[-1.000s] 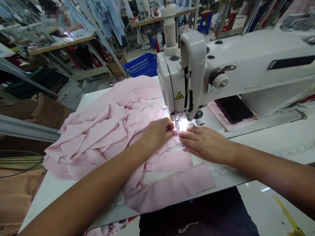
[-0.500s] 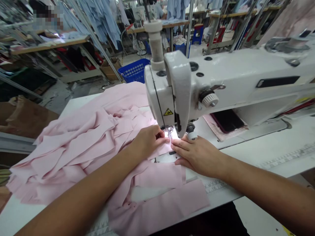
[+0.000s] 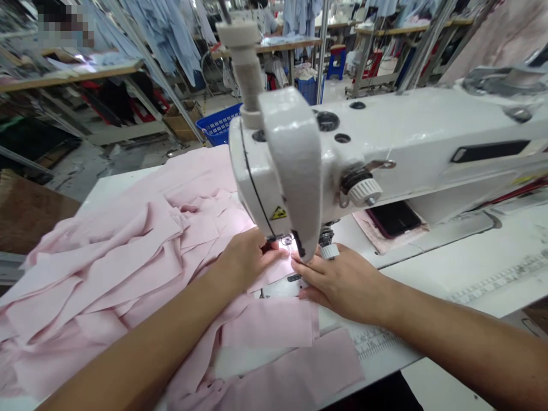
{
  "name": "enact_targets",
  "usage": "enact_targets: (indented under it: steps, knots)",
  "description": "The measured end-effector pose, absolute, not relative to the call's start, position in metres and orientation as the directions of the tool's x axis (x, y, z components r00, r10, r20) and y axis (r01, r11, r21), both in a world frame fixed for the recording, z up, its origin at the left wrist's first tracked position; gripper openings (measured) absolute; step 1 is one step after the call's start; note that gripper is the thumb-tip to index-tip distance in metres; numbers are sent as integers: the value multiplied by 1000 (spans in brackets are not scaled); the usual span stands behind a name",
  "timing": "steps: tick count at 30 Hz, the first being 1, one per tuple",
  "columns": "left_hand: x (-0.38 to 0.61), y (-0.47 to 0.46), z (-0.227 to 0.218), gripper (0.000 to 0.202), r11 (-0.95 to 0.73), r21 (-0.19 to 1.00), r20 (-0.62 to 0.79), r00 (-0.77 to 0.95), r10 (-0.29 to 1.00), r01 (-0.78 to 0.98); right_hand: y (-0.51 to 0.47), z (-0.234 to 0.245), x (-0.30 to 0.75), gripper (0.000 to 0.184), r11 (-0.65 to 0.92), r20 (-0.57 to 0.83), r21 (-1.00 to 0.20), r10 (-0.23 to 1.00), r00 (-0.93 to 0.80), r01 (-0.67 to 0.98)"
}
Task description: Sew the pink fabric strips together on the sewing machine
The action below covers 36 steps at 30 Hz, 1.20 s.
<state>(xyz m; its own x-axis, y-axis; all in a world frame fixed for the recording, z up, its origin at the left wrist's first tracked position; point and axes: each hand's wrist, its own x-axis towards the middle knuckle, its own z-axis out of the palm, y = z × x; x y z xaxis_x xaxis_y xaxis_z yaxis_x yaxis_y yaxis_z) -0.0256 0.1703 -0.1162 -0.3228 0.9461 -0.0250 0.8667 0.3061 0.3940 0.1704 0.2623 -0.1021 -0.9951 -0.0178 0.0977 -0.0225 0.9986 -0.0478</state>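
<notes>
Right hand (image 3: 342,282) flat, left hand (image 3: 242,257) unclear in grip, we seem mid-stitch on flat pink cloth (image 3: 273,273), finished and remaining lengths indiscernible.

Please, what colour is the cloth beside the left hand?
The cloth is pale pink; it shows best in the head view.

A garment sewing workshop: a sewing machine (image 3: 411,128) stands near, pink cloth (image 3: 124,257) heaps to its left, and blue clothes (image 3: 169,34) hang beside far tabletops (image 3: 107,71).
</notes>
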Motion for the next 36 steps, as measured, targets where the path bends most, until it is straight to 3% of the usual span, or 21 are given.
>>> enact_targets:
  steps: [5,12,18,27,31,36]
  knots:
    - [-26,165,-107,19,141,230,48,-156,987,963,263,-106,171,36,998,130,-64,-19,-991,-28]
    - [1,139,-86,21,-287,139,229,251,940,948,267,-113,175,28,981,248,-184,-12,-969,-59]
    - [1,134,-97,22,-355,-14,164,352,921,935,270,-115,178,25,956,353,-260,-34,-935,-133]
    - [-6,134,-97,26,-414,2,141,410,901,910,276,-114,182,32,933,395,-299,-71,-916,-202]
    - [-8,136,-98,25,-433,24,158,424,892,901,276,-114,180,32,954,418,-232,-78,-905,-189]
    - [-6,137,-99,24,-477,20,203,463,863,879,273,-114,180,37,979,341,-150,-81,-937,-139]
